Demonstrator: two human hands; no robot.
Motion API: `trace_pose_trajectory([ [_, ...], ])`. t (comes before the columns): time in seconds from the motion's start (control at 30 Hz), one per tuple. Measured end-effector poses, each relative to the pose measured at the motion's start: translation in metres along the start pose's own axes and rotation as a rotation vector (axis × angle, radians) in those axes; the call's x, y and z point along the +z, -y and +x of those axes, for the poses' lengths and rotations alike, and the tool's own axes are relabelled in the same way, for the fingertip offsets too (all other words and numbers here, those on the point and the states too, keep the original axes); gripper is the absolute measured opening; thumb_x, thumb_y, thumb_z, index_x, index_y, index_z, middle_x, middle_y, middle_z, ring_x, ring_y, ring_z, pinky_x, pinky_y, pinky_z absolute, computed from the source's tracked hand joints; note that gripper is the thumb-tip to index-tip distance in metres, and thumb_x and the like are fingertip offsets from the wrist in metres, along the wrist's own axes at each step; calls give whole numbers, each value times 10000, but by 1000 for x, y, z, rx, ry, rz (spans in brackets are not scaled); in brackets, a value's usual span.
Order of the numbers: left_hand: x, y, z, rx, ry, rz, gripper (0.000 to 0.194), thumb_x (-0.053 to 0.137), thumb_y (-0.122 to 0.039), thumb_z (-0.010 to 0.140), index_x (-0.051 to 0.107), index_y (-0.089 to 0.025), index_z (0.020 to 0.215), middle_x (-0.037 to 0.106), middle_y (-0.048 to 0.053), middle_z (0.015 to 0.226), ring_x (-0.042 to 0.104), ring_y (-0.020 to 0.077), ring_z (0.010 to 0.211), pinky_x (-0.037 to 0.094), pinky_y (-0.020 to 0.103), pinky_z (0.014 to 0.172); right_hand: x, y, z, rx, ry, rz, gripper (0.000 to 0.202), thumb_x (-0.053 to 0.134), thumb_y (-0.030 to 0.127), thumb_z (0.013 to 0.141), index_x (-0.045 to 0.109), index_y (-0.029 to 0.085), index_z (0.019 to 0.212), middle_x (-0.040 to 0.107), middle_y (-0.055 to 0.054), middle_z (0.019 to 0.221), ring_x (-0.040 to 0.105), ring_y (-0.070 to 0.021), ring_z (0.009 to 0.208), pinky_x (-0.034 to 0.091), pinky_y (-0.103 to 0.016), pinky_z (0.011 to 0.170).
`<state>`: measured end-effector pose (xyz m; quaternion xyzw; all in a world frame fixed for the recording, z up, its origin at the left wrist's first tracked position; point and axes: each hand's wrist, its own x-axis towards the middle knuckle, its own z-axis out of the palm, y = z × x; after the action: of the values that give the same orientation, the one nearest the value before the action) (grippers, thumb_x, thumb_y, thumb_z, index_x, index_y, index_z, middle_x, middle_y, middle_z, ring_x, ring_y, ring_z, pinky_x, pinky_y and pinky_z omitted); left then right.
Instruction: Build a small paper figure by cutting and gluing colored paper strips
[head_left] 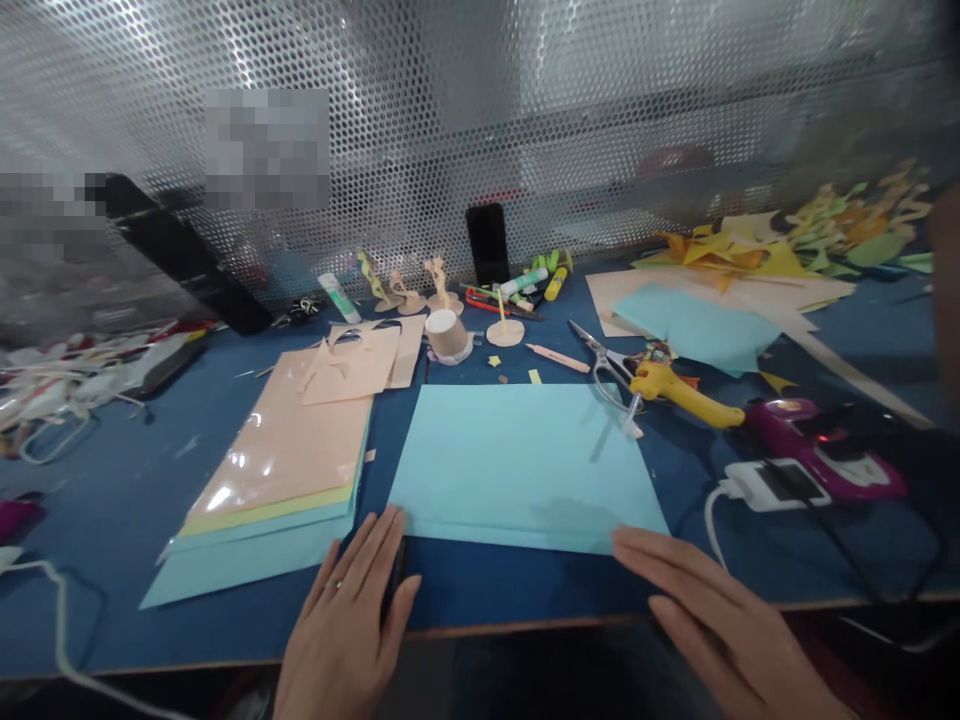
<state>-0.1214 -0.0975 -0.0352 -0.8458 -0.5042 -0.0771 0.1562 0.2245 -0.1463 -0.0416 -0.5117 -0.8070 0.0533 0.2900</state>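
Observation:
A light blue sheet of paper [517, 460] lies on the blue table, with a narrow strip showing along its near edge. My left hand [356, 600] rests flat at the sheet's near left corner, fingers stretched out and holding nothing. At the near right corner, the fingertips of my right hand [705, 600] touch the paper, its thumb apart from the fingers. Scissors [604, 365] and a yellow glue gun [675, 392] are by the sheet's far right corner. A stack of coloured paper [300, 430] sits to the left of my left hand.
Behind the sheet are a tape roll [448, 335], a pencil [559, 358], a glue stick [339, 298], small paper figures and an upright phone [487, 243]. Paper scraps [727, 250] lie at the back right. A purple power strip [832, 450] with cables is at right; more cables lie left.

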Motion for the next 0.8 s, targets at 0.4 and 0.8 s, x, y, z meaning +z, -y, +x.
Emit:
trace_pose_trajectory([
  [0.4, -21, -27, 56, 406, -317, -4, 336, 446, -418, 925, 614, -220, 1138, 746, -19, 1036, 714, 137, 840, 562, 231, 669, -72, -78, 98, 217, 221, -574, 251, 472, 193, 923, 625, 143, 1116, 676, -125, 1060, 645, -259, 978, 540, -423, 833],
  [0.8, -7, -52, 79, 534, -207, -170, 309, 390, -368, 972, 627, -244, 1127, 741, -29, 1037, 708, 119, 853, 541, 179, 705, -76, -101, 138, 388, 190, -563, 293, 551, 327, 918, 568, 179, 1171, 581, -75, 1196, 603, -210, 984, 520, -404, 822],
])
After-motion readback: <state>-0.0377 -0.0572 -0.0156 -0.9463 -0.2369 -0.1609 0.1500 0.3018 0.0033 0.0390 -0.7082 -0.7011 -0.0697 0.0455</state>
